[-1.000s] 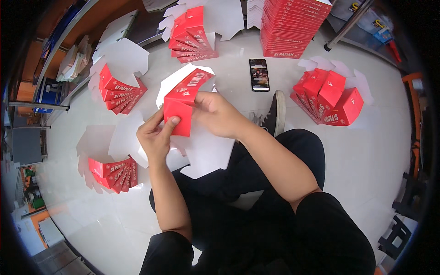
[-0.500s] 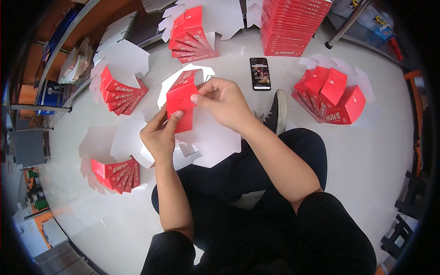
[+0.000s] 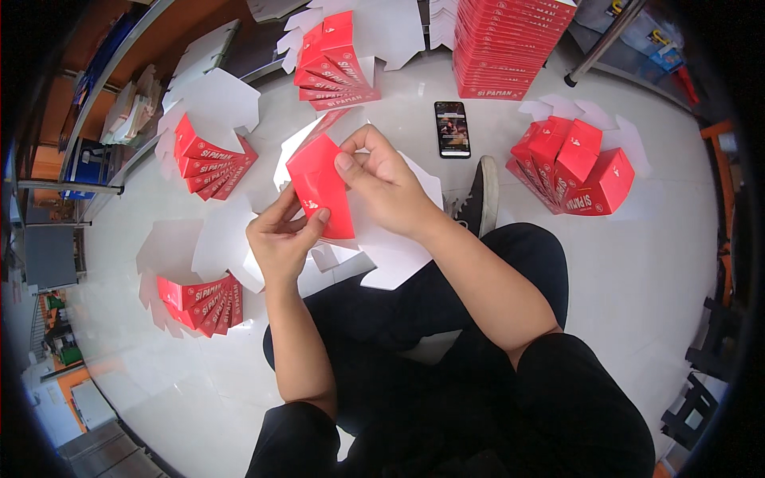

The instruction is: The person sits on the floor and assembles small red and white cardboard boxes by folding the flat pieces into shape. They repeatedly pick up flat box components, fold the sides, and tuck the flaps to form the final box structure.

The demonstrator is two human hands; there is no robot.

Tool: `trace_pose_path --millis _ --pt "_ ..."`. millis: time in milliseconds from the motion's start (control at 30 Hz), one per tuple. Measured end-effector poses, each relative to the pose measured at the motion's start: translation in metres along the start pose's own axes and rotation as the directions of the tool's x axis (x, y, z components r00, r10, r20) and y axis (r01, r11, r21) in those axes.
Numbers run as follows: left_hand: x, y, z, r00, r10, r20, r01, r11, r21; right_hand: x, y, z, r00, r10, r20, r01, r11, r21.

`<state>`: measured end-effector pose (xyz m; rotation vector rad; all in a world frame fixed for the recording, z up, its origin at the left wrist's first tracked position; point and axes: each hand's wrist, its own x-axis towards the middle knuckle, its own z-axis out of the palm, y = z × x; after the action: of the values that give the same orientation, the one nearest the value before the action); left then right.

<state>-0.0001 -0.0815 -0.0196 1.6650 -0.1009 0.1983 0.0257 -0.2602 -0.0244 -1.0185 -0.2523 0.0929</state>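
Between my two hands is a red cardboard box (image 3: 323, 187), partly folded, held over the white flat cardboard in front of my legs. My left hand (image 3: 283, 239) pinches its lower left edge, thumb on the red face and fingers behind. My right hand (image 3: 382, 179) grips the upper right edge with thumb and bent fingers. Beneath and beside the box spread white cardboard flaps (image 3: 398, 247); which of them belong to the held box I cannot tell.
Nested red boxes stand at left (image 3: 211, 163), lower left (image 3: 203, 303), far middle (image 3: 335, 68) and right (image 3: 574, 163). A tall stack of red cartons (image 3: 510, 48) rises at the back. A phone (image 3: 453, 127) lies near my shoe (image 3: 478, 195). Metal shelving (image 3: 103, 187) lines the left.
The red box has turned in my hands, so a broader red face now shows. Both hands have shifted slightly, and the white flaps have swung to the right.
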Motion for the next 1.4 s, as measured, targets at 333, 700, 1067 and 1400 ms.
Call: trace_pose_path --millis 333,700,1067,1400 --pt "-0.001 -0.004 0.001 0.965 0.247 -0.085 -0.217 0.941 0.260 -0.003 -0.009 -0.001 0.895 -0.446 0.012 0.357 0.699 -0.620" --pt "0.000 -0.006 0.009 0.957 0.180 -0.227 -0.120 0.959 0.256 -0.009 0.013 0.013 0.979 -0.082 -0.185 0.007 0.927 -0.376" --pt "0.016 -0.003 -0.015 0.902 -0.026 -0.430 -0.054 0.984 -0.172 -0.015 0.006 0.010 0.966 -0.044 0.255 0.219 0.662 -0.717" --pt "0.016 -0.008 -0.016 0.929 0.265 -0.259 -0.237 0.962 0.134 -0.014 0.014 0.014 0.996 0.042 0.073 0.021 0.719 -0.695"
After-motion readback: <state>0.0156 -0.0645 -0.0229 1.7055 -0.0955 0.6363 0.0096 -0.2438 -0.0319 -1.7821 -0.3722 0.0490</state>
